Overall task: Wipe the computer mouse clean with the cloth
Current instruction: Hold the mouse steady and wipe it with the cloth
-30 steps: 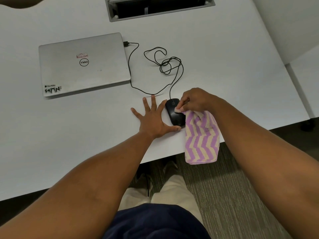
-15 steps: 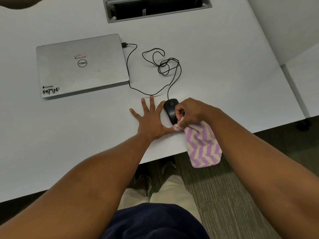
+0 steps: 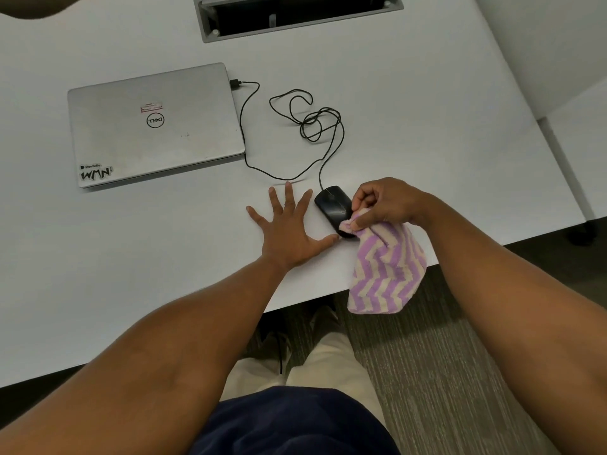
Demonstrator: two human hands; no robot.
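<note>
You have one black wired computer mouse [image 3: 333, 206] in front of you, trailing one thin black cable [image 3: 295, 126] that loops across the desk. There is one purple-and-cream zigzag terry cloth [image 3: 387, 274]. You have one closed silver laptop [image 3: 154, 123], and on its lid you can count three marks: one round logo, one small red-edged label and one black-and-white sticker at the corner. There is one white desk [image 3: 427, 110], with one grey-framed rectangular cable opening [image 3: 295, 14] set into it. Two bare hands are in view: your left hand [image 3: 289, 231] and your right hand [image 3: 384, 205]. You can see two shoes below the desk edge.
</note>
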